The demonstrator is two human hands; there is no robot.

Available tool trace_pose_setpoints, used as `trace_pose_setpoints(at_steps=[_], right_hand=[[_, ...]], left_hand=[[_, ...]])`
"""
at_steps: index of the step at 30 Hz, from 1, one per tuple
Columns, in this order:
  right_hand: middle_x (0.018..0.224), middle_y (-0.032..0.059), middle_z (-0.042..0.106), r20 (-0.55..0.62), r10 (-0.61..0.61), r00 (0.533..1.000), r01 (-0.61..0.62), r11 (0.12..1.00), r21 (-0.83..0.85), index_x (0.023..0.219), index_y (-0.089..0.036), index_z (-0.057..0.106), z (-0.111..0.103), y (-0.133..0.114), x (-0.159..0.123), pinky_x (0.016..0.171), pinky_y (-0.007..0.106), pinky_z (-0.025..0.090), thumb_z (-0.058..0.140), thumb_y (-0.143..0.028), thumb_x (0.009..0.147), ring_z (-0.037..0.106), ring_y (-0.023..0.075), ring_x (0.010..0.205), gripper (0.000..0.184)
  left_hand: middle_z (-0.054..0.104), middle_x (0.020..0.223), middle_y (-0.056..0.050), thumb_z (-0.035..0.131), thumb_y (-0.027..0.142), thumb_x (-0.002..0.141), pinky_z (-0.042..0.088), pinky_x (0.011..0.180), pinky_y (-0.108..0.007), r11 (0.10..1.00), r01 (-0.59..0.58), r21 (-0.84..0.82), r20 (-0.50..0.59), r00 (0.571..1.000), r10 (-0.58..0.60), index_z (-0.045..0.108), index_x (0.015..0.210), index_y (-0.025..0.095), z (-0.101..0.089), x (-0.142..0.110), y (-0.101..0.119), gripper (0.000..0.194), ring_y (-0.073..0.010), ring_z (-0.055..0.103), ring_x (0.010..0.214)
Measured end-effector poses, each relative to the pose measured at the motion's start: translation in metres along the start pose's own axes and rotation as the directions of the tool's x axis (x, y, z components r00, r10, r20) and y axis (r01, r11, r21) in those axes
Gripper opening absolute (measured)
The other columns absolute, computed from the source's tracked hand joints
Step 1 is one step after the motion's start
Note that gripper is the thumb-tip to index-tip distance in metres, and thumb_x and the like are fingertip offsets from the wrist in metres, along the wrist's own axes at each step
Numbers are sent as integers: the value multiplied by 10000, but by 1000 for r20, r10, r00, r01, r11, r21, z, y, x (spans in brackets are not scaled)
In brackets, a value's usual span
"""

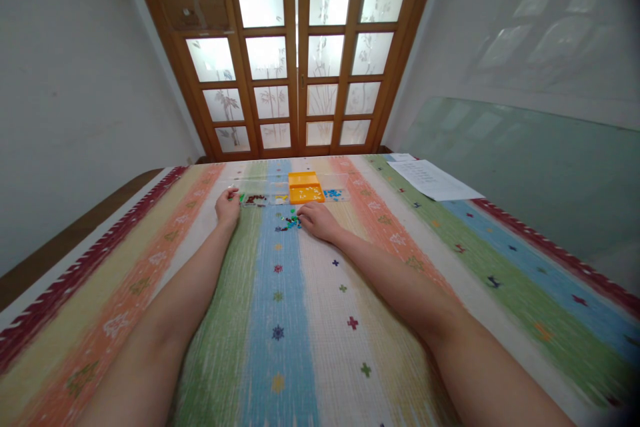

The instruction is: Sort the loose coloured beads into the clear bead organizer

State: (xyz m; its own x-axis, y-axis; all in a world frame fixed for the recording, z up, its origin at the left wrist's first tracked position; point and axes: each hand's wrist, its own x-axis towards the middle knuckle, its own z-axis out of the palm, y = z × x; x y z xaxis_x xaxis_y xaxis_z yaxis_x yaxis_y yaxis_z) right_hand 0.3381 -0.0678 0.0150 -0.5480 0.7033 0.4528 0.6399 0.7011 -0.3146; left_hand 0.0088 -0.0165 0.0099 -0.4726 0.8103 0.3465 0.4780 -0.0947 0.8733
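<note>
Note small glossy bits (291, 221), green, blue and dark, heaped on striped tablecloth (270, 320) at 7 o'clock from open rectangular orange plastic box (307, 200); clear tray (270, 201) spread 9 to 3, middle blocked by box. Left hand (229, 207) at 9, fingertips drawn close; right hand (319, 219) at 5, fingers curled, masking some bits; cannot tell of anything held in either. Papers (435, 180) at 3, frosted-glass wooden doors (303, 80) at 12
</note>
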Motion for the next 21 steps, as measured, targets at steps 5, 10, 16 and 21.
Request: trace_pose_setpoints(at_steps=[5,10,16,21], right_hand=[[1134,101,701,-3,1,1000,-2,999,-50,1137,-198,725,2,1,1,982,356,430,573,-264,1011,599,222,1099,208],[1134,107,704,-13,28,1000,-29,997,-73,1157,-195,724,6,2,1,985,360,428,564,-277,1018,601,227,1095,227],[1053,93,712,-62,99,993,-104,991,-89,1050,-200,746,4,4,2,958,353,431,567,-204,987,603,225,1034,190],[974,77,712,-80,135,988,-141,987,-71,924,-201,733,2,7,2,913,338,434,588,-135,926,601,219,978,159]], left_hand=[[756,948,-68,570,259,879,528,827,-330,980,-179,83,206,966,159,744,1035,177,12,-17,12,248,-208,673,837],[737,1133,-90,567,258,916,499,1006,-399,828,-551,98,550,724,416,750,1100,199,27,-44,29,266,-236,659,1045],[611,1437,-91,479,311,1015,345,1211,-446,629,-777,-29,747,401,530,640,1373,234,42,-76,43,400,-233,508,1362],[571,1491,-94,430,318,1036,283,1249,-460,591,-807,-14,788,355,503,624,1403,232,47,-82,41,424,-241,457,1423]])
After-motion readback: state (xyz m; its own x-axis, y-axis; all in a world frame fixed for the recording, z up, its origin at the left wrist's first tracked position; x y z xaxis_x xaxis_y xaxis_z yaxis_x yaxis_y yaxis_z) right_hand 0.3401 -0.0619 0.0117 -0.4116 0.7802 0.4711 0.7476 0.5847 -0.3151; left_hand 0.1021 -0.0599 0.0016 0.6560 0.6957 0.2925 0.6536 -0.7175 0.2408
